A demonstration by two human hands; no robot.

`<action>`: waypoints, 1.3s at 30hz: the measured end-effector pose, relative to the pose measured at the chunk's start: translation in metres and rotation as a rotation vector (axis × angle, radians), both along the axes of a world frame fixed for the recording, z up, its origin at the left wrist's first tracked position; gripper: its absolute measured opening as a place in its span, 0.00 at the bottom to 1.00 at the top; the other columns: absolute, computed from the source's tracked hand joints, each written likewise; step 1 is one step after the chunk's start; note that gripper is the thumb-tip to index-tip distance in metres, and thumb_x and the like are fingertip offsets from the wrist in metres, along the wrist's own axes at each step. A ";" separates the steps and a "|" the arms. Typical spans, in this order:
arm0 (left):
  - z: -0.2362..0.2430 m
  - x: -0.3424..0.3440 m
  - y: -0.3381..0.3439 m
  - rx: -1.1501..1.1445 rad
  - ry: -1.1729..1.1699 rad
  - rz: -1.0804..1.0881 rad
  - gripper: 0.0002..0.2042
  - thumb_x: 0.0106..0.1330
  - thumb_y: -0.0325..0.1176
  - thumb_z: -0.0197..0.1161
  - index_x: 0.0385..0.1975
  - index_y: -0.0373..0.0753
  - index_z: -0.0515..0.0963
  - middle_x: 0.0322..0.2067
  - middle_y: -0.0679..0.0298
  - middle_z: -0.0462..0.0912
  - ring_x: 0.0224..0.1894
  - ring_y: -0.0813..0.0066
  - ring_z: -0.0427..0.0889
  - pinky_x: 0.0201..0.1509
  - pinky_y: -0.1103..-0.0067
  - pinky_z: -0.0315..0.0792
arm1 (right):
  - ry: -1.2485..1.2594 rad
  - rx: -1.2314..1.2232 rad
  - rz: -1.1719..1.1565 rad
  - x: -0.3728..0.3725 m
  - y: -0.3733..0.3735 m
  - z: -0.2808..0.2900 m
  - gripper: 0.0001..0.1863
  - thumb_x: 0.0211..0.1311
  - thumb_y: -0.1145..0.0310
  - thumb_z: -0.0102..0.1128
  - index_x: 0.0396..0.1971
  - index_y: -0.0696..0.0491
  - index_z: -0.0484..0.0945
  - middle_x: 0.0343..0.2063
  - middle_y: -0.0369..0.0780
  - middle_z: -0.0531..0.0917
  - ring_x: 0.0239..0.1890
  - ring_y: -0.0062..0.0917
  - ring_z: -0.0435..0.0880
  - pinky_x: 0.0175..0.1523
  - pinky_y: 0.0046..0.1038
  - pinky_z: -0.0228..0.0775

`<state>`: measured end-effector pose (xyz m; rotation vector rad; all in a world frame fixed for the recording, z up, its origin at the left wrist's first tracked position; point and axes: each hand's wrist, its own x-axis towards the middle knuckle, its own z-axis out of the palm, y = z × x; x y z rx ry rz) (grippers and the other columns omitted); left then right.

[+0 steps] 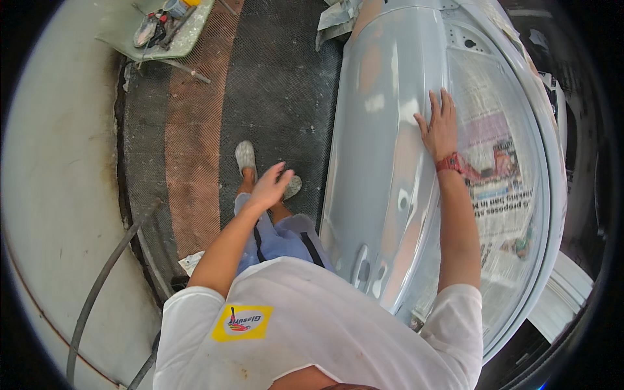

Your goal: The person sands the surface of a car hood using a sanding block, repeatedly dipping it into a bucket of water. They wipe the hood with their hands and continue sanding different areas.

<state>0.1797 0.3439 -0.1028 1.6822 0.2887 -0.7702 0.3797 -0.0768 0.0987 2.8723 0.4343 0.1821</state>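
A grey primed car door panel (377, 149) fills the right half of the head view, its window area masked with newspaper (497, 175). My right hand (439, 127) lies flat on the panel near the edge of the newspaper, fingers spread, a red band on the wrist. My left hand (270, 185) hangs free in the air above my feet, fingers loosely apart, holding nothing. Two recessed door handles (367, 266) show low on the panel near my hip.
A dark mesh floor mat (273, 84) with a reddish strip (195, 130) lies underfoot. A grey board (130, 39) carrying tools and a tin sits at the top left. A dark hose (97, 292) curves across the pale floor at the lower left.
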 end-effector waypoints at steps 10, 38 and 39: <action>-0.006 0.176 -0.219 -0.211 -0.190 -0.315 0.46 0.79 0.57 0.51 0.79 0.27 0.38 0.80 0.40 0.41 0.83 0.47 0.41 0.84 0.62 0.44 | 0.121 -0.045 -0.181 0.025 0.019 -0.014 0.51 0.70 0.33 0.54 0.80 0.53 0.51 0.79 0.57 0.51 0.80 0.58 0.49 0.80 0.55 0.47; -0.121 0.404 -0.317 -0.336 -0.610 0.055 0.64 0.64 0.83 0.40 0.79 0.26 0.32 0.79 0.34 0.33 0.82 0.35 0.33 0.80 0.42 0.31 | 0.388 -0.368 -0.335 0.040 0.018 -0.025 0.60 0.63 0.16 0.24 0.83 0.47 0.44 0.79 0.61 0.44 0.80 0.65 0.40 0.79 0.64 0.36; -0.120 0.389 -0.315 -0.341 -0.595 0.043 0.65 0.63 0.83 0.39 0.79 0.26 0.32 0.79 0.33 0.33 0.82 0.34 0.33 0.80 0.42 0.31 | 0.385 -0.364 -0.334 0.038 0.018 -0.025 0.60 0.63 0.16 0.24 0.83 0.47 0.44 0.79 0.61 0.43 0.80 0.65 0.40 0.79 0.64 0.37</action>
